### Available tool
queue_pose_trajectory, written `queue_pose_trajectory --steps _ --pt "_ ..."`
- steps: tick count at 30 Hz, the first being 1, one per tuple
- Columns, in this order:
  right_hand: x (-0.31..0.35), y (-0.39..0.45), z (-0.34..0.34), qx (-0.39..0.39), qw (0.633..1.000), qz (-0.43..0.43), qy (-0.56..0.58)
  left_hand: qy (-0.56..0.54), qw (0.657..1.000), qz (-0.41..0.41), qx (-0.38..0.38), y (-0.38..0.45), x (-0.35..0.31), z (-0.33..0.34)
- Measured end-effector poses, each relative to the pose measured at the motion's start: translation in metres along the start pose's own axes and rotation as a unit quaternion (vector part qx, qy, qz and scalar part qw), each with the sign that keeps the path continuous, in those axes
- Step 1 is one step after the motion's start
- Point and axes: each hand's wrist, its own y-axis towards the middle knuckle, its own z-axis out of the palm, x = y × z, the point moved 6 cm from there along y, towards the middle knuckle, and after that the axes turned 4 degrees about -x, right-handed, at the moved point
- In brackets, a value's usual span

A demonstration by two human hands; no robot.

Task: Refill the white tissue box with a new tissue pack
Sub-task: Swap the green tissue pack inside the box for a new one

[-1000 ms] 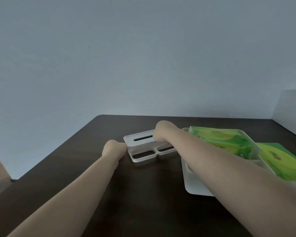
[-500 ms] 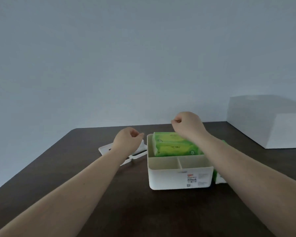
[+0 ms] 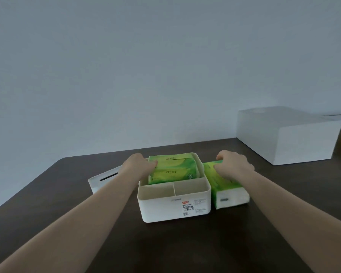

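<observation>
Two green tissue packs counted | one [image 3: 172, 170] held in white tissue box [image 3: 173, 209] by left hand [image 3: 137, 166] | other [image 3: 224, 184] gripped beside by right hand [image 3: 232, 166]

A plain indoor room, its kind unclear: a bare pale wall [image 3: 165, 66] beyond the hands, a dark wooden table [image 3: 185, 243] beneath them, a white carton [image 3: 287, 138] beyond the right hand [image 3: 232, 166].

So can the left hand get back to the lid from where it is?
Probably yes. The left hand rests on the green pack inside the white box, and the lid lies on the table just to its left, partly hidden behind the forearm, with nothing between them.
</observation>
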Motion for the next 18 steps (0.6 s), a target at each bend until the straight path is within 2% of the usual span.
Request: queue_pose_trajectory --steps 3,5,7,12,18 --pt "-0.006 -0.001 0.012 0.069 0.997 0.008 -0.041 0.008 1.0 -0.002 -0.02 0.003 0.001 0.001" --pt "-0.006 -0.003 0.02 0.127 0.991 0.001 -0.047 -0.024 0.999 -0.002 -0.039 0.004 0.001 0.001" --pt "-0.006 -0.005 0.021 0.155 0.987 -0.009 -0.044 -0.079 0.995 0.006 -0.063 0.006 0.001 -0.001" --pt "-0.007 -0.002 0.024 0.178 0.981 -0.024 -0.072 -0.205 0.975 -0.002 -0.082 0.007 -0.002 -0.009" --pt "-0.01 0.008 0.035 0.153 0.987 -0.001 -0.056 -0.252 0.965 0.014 -0.075 0.009 -0.01 -0.01"
